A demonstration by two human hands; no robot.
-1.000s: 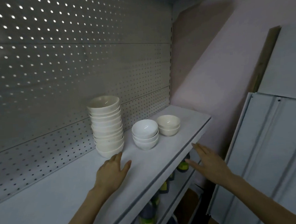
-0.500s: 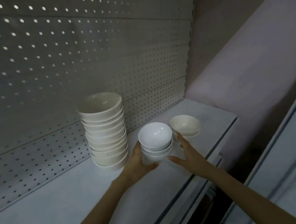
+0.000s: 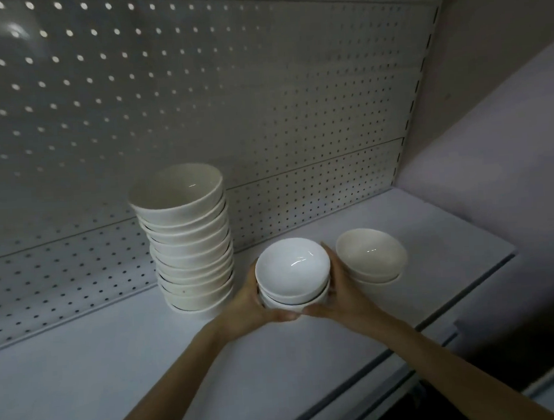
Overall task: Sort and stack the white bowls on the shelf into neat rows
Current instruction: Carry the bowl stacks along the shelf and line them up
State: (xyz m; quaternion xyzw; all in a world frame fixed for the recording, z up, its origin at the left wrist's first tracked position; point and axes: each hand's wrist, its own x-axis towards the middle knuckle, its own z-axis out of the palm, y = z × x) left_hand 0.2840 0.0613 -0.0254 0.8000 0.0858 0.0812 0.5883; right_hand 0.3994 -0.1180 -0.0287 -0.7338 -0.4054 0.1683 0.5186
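Three groups of white bowls on the shelf (image 3: 116,365), all set toward its right half and close to the perforated back panel (image 3: 263,113). Furthest left, a tall stack (image 3: 190,247) of nested bowls, standing just in front of the panel, rims not quite in line and the top bowl tipped a little. Furthest right, a pair of cream bowls (image 3: 371,256), one nested in the other, near the shelf's right end and below the pale wall (image 3: 491,131). Between those two, a short stack (image 3: 292,267) of brighter white bowls, glossy inside with a small highlight, at least two rims showing. Clasped from both sides at once: left hand (image 3: 252,304) curled round the left flank, right hand (image 3: 342,290) curled round the right flank, with fingers reaching up the far side into the gap before the cream pair. Thumbs low at the near side, almost meeting in front of the bottom bowl. Both hands closed firmly on the same short stack, neither touching the tall stack nor the cream pair. Impossible to tell whether resting on the shelf or raised off it, the base hidden behind the palms. Bare forearms coming in from the lower edge, across the shelf's front lip.
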